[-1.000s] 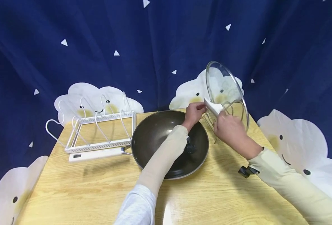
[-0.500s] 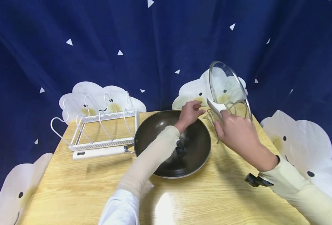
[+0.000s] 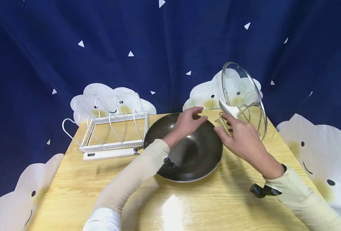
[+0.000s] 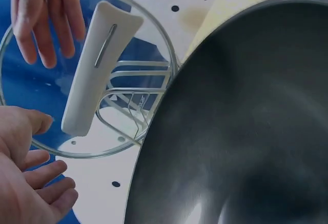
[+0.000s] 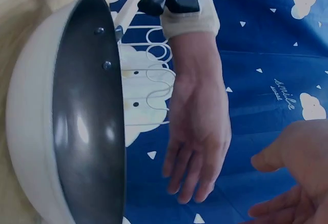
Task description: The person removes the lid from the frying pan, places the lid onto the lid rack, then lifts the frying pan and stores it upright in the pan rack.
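Observation:
A glass lid [image 3: 243, 93] with a white handle [image 3: 229, 110] stands upright in a wire holder [image 3: 231, 123] at the table's back right. No hand touches it. My left hand [image 3: 200, 114] hovers open over the far rim of the dark wok [image 3: 190, 154], fingers spread. Just right of the wok, my right hand [image 3: 226, 126] is open with its fingers beside the wire holder. In the left wrist view the lid [image 4: 46, 80] and its handle [image 4: 97, 70] stand behind the wok [image 4: 246, 121]. The right wrist view shows the wok [image 5: 87, 121] and my open left hand [image 5: 197, 137].
The wok's white handle [image 3: 109, 154] points left and lies against a white wire rack [image 3: 112, 128] at the back left of the wooden table [image 3: 216, 205]. A dark blue curtain with cloud prints hangs behind.
Both hands have let go of the lid's handle and drawn back towards me. The lid stays upright in the wire holder.

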The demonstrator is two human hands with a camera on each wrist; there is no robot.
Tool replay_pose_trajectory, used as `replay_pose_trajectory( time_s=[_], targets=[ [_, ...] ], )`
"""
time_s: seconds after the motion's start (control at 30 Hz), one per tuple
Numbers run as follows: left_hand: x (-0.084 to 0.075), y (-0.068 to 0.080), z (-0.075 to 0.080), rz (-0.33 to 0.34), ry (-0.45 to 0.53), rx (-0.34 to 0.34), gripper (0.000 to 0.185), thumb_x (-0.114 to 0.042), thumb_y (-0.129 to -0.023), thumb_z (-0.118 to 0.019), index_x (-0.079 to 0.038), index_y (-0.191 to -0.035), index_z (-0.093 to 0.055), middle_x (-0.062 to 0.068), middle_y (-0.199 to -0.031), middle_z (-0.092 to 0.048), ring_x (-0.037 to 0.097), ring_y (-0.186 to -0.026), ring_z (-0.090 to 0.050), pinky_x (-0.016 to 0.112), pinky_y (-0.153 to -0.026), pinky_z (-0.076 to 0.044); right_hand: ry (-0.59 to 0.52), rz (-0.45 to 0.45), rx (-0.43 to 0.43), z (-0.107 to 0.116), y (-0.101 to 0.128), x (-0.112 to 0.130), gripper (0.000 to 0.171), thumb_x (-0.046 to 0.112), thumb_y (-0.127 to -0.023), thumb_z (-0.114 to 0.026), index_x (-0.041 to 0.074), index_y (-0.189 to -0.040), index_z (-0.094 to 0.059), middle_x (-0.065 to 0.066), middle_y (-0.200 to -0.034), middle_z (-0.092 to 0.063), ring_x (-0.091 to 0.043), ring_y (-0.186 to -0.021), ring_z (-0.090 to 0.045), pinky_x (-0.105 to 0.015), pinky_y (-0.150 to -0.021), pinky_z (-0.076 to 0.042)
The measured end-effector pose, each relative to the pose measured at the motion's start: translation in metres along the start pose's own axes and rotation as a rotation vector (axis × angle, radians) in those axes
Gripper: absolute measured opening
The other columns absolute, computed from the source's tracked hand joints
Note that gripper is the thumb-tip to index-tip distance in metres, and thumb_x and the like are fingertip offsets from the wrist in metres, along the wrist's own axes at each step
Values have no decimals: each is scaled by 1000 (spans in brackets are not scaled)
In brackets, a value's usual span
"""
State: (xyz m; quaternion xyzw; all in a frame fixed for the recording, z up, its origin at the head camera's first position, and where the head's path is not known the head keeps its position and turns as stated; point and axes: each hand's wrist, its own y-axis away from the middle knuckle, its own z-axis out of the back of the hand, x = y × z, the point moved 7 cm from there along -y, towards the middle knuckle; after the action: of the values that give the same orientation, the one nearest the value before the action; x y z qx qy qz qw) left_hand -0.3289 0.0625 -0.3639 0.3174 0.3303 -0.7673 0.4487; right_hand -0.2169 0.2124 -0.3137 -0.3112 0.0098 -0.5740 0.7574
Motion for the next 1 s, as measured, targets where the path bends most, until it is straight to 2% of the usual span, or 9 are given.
replay_pose_trajectory(
  time_s=[0.17, 0.3, 0.43, 0.63, 0.83, 1.0],
  targets=[
    [6, 24, 17, -30, -132, 6, 56, -44, -96, -68, -15, -143, -60, -1, -142, -63, 16, -133, -56, 34, -109, -44, -90, -47, 59, -13, 6, -6, 50, 33, -98, -67, 2, -136, -58, -25, -113, -72, -40, -94, -73, -58, -78, -55],
    [13, 41, 28, -64, -224, 13, 63, -49, -94, -69, -16, -146, -57, 0, -147, -59, 19, -137, -52, 38, -112, -41, -111, -77, 108, -23, 10, -8, 56, 39, -99, -65, 2, -140, -55, -26, -123, -68, -41, -101, -71, -60, -84, -53],
    [19, 59, 42, -97, -292, 3, 68, -51, -92, -69, -16, -148, -54, 3, -151, -55, 21, -143, -46, 41, -116, -37, -100, -64, 101, -33, 14, -9, 59, 39, -97, -68, 2, -142, -55, -26, -122, -68, -40, -99, -70, -60, -81, -51],
    [27, 86, 71, -132, -382, -53, 73, -55, -93, -66, -12, -150, -51, 9, -156, -48, 27, -148, -38, 46, -119, -33, -117, -39, 98, -46, 20, -12, 63, 37, -96, -69, 3, -146, -51, -24, -140, -59, -46, -120, -61, -64, -92, -47],
    [48, 109, 90, -117, -482, -49, 77, -61, -96, -53, -10, -153, -47, 15, -159, -43, 34, -151, -32, 48, -122, -27, -129, -63, 175, -63, 30, -22, 70, 44, -98, -66, 1, -150, -46, -26, -154, -44, -52, -132, -49, -68, -101, -41],
    [65, 129, 103, -101, -570, -48, 74, -61, -100, -46, -9, -153, -47, 17, -158, -42, 36, -151, -31, 49, -123, -24, -151, -76, 198, -74, 35, -28, 71, 43, -98, -66, -1, -151, -45, -30, -159, -33, -57, -136, -40, -71, -105, -35]
  ],
)
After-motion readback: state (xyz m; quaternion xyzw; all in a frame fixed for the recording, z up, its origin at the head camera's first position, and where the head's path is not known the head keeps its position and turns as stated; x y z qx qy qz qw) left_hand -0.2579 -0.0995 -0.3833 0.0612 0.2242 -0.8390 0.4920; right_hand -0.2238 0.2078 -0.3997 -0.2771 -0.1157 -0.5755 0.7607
